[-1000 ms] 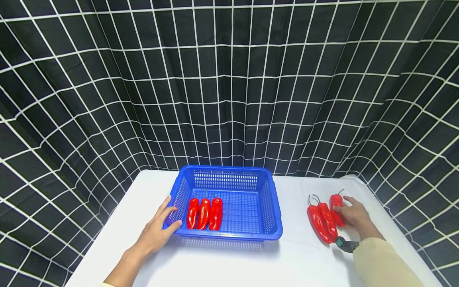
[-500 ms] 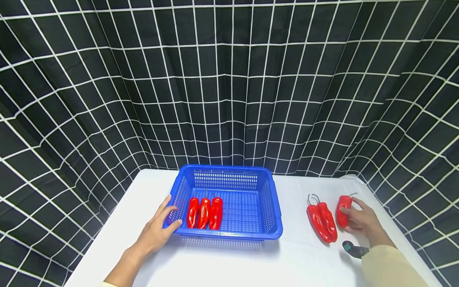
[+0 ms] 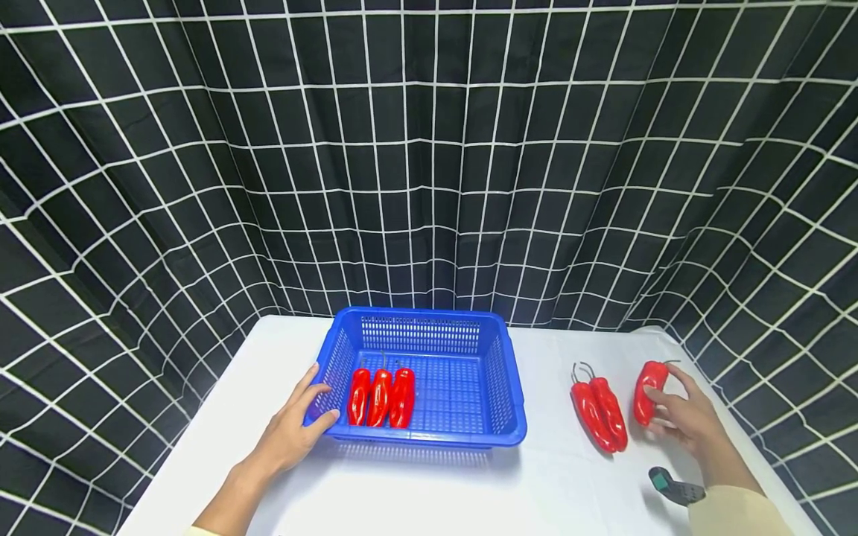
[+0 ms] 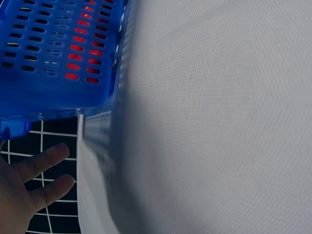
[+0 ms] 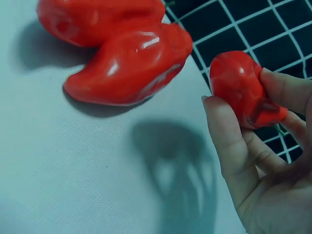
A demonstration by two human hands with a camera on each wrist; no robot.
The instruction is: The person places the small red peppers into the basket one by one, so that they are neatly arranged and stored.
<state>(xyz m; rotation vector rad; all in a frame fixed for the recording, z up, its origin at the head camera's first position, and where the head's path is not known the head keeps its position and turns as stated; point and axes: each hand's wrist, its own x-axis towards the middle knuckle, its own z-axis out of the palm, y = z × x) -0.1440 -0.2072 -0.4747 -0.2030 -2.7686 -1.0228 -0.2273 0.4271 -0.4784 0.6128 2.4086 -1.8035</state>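
Observation:
My right hand pinches a long red pepper between thumb and fingers. In the right wrist view the held pepper is raised above the white surface, which carries the hand's shadow. To its left, two red peppers lie side by side with stems pointing away. My left hand rests at the near left corner of a blue plastic basket, thumb and forefinger touching its rim. Two straight, spread fingers show outside the basket in the left wrist view. Three red peppers lie in a row inside, at the left.
A white cloth covers the table. Behind and to both sides hangs a black curtain with white grid lines. A dark device with a green patch is at the right wrist. The basket's right half shows bare mesh floor.
My right hand has drawn one pepper to the right, away from the other two, and tilted it. The left hand and basket have stayed in place.

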